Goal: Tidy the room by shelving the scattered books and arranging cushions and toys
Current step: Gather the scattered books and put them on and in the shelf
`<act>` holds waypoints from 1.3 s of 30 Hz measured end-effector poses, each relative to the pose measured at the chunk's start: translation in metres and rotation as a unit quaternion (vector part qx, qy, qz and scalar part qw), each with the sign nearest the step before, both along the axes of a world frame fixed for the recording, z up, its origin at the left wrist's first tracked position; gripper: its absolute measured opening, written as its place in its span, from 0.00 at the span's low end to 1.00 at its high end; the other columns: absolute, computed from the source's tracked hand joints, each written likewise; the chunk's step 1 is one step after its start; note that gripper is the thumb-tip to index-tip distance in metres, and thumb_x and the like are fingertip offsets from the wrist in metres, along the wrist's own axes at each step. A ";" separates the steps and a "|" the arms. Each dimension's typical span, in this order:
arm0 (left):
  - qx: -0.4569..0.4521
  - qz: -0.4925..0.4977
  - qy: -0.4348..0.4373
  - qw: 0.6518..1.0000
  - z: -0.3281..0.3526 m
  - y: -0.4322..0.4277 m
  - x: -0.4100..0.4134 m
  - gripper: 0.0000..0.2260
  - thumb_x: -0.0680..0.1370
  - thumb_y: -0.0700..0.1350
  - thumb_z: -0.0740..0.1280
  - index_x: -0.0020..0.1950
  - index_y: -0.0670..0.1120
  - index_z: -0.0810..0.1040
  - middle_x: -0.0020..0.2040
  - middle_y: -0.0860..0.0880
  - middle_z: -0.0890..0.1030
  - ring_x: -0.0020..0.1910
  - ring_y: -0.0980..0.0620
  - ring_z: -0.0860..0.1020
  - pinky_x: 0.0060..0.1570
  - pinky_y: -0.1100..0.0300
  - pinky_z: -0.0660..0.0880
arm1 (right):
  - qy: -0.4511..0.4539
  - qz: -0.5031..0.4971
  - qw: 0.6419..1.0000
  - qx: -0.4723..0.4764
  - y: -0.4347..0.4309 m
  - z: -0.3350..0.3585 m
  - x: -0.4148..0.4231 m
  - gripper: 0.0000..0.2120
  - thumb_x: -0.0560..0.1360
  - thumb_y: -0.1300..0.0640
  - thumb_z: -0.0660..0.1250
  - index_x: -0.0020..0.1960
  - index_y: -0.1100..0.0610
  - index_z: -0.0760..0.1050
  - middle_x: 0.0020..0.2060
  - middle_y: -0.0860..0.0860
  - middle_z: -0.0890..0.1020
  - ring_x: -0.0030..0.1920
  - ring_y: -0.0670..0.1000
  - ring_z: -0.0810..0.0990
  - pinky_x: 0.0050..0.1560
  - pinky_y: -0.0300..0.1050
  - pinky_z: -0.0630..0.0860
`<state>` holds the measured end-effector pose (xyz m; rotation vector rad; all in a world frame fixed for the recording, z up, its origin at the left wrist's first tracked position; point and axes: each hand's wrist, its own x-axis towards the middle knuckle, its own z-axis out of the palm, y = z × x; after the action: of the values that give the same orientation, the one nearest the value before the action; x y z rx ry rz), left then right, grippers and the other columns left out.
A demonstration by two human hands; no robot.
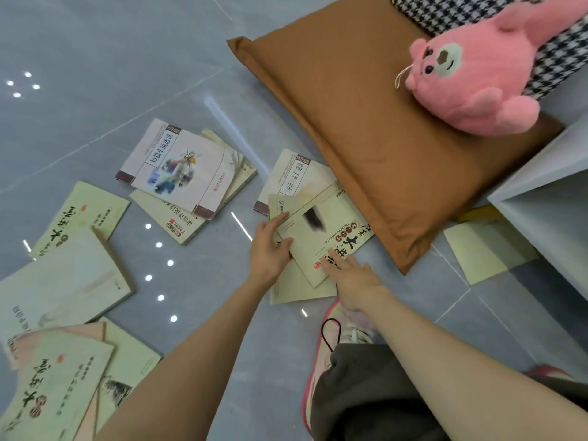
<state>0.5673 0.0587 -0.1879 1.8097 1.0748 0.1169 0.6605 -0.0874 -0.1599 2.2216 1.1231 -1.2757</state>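
Left hand (270, 249) clamps the edge of a pale green paperback book (321, 226); right hand (353, 278), fingers splayed, presses its near corner.

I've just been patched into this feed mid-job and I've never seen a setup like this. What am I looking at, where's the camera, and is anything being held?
There is no machine here. A person is tidying with bare hands, and the single picture comes from a wide-angle camera worn on their head, looking down. The two arms coming in from below are theirs. Books lie scattered on the grey tiled floor. The left hand pinches the edge of the top book of a small pile. The right hand rests straight fingers on that book's near corner. Beyond them lies a brown cushion, with a pink plush toy on it, next to a houndstooth cushion. A white shelf stands on the right.
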 end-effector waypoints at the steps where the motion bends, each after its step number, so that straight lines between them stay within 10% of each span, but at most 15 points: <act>1: 0.009 -0.004 -0.014 1.000 0.005 0.000 0.003 0.22 0.77 0.40 0.66 0.69 0.56 0.71 0.57 0.54 0.71 0.54 0.60 0.70 0.52 0.72 0.63 | -0.005 -0.004 1.000 0.009 0.000 0.003 0.000 0.44 0.75 0.69 0.61 0.78 0.50 0.37 0.77 0.47 0.36 0.77 0.56 0.42 0.75 0.57 0.46; 20: 0.123 0.074 -0.292 0.946 0.179 -0.007 0.028 0.21 0.76 0.35 0.63 0.67 0.52 0.74 0.52 0.54 0.71 0.46 0.70 0.73 0.49 0.73 0.72 | -0.113 -0.046 0.939 0.321 -0.007 0.129 -0.003 0.55 0.69 0.47 0.74 0.77 0.50 0.33 0.77 0.50 0.39 0.77 0.50 0.46 0.75 0.54 0.49; 24: 0.061 0.067 -0.343 0.935 0.214 -0.017 0.042 0.21 0.76 0.38 0.63 0.66 0.56 0.74 0.56 0.56 0.72 0.59 0.59 0.74 0.60 0.52 0.75 | -0.204 -0.067 0.889 0.404 -0.021 0.165 0.008 0.48 0.72 0.55 0.71 0.78 0.50 0.40 0.78 0.51 0.45 0.76 0.52 0.51 0.73 0.51 0.59; 29: 0.012 0.066 -0.400 0.914 0.259 -0.041 0.062 0.20 0.75 0.38 0.65 0.66 0.51 0.76 0.56 0.56 0.74 0.58 0.60 0.75 0.63 0.53 0.73 | -0.331 -0.007 0.803 0.496 -0.053 0.214 0.038 0.41 0.63 0.72 0.71 0.74 0.58 0.64 0.69 0.56 0.71 0.64 0.59 0.74 0.53 0.52 0.78; 34: -0.026 0.102 -0.441 0.891 0.316 -0.054 0.088 0.18 0.73 0.42 0.66 0.58 0.61 0.78 0.59 0.54 0.78 0.62 0.48 0.75 0.64 0.49 0.72 | -0.436 0.000 0.712 0.550 -0.070 0.265 0.061 0.32 0.67 0.76 0.66 0.70 0.60 0.71 0.65 0.56 0.76 0.63 0.60 0.76 0.59 0.57 0.77; 39: -0.070 0.092 -0.494 0.862 0.364 -0.080 0.111 0.16 0.77 0.38 0.65 0.63 0.50 0.76 0.58 0.60 0.75 0.55 0.69 0.75 0.58 0.65 0.74 | -0.509 0.028 0.661 0.550 -0.092 0.323 0.084 0.26 0.70 0.71 0.68 0.67 0.60 0.74 0.63 0.56 0.78 0.62 0.60 0.77 0.64 0.57 0.73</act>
<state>0.6788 -0.0213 0.1760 1.2157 0.4687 0.9477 0.7443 -0.1795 0.1627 2.7916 1.4932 1.0896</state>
